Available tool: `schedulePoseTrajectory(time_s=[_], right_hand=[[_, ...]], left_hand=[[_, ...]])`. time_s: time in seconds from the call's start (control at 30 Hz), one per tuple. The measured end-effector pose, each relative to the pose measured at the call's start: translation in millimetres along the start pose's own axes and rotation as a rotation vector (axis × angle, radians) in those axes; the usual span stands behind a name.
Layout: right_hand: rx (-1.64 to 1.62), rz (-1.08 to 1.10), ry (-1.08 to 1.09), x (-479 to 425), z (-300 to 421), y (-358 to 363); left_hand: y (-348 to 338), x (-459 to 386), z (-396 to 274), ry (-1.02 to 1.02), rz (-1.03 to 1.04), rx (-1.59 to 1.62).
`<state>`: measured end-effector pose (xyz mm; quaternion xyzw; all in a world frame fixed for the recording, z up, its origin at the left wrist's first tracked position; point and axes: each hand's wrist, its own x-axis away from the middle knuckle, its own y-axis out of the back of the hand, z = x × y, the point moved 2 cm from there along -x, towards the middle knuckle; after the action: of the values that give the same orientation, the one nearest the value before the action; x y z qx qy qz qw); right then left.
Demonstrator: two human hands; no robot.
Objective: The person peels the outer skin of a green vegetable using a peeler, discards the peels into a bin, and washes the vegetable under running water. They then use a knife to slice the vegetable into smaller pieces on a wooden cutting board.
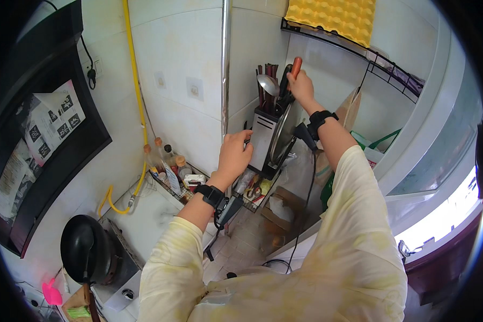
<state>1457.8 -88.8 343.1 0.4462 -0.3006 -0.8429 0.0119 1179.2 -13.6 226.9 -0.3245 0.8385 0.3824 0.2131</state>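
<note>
In front of me stands a metal-faced knife and utensil holder (262, 139). My right hand (302, 89) is at its top right, with the fingers closed around a red-orange utensil handle (297, 66). A black handle (285, 80) rises just beside it. Dark chopsticks (270, 71) and a metal ladle (268, 85) stand in the holder's top. Against its right side leans a round pan lid (281, 131). My left hand (235, 153) is at the holder's left side, fingers bent; a small dark thing shows between thumb and fingers, and whether it is held is unclear.
Capped bottles (161, 159) stand in a wire rack on the left, where scissors (254, 191) also lie. A black wok (82, 249) sits on the stove (124, 281). Overhead is a wire shelf (326, 42) with a yellow egg tray (332, 18). A cardboard box (283, 209) is below.
</note>
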Motion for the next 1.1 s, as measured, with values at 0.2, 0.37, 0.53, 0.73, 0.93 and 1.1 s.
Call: schedulePoseTrajectory(time_s=[0.2,0.37,0.53,0.73,0.93,1.1], right_hand=[[-0.049,-0.182,0.161,-17,73,69],[-0.186,-0.389,0.181,37,120,126],[-0.417,-0.668,0.231,104,140,175],[-0.554,-0.495,0.315,255,169,198],[-0.382,-0.316,0.531,429,170,183],[-0.411,-0.017,0.556,528,202,183]], left_hand=[[23,10,0,-0.003,-0.103,0.015],[35,27,2,-0.024,-0.099,0.027],[28,67,-5,-0.011,-0.036,0.221],[8,154,-28,0.180,0.156,0.647],[-18,258,-27,0.581,0.512,0.996],[-3,349,-9,0.910,0.475,1.155]])
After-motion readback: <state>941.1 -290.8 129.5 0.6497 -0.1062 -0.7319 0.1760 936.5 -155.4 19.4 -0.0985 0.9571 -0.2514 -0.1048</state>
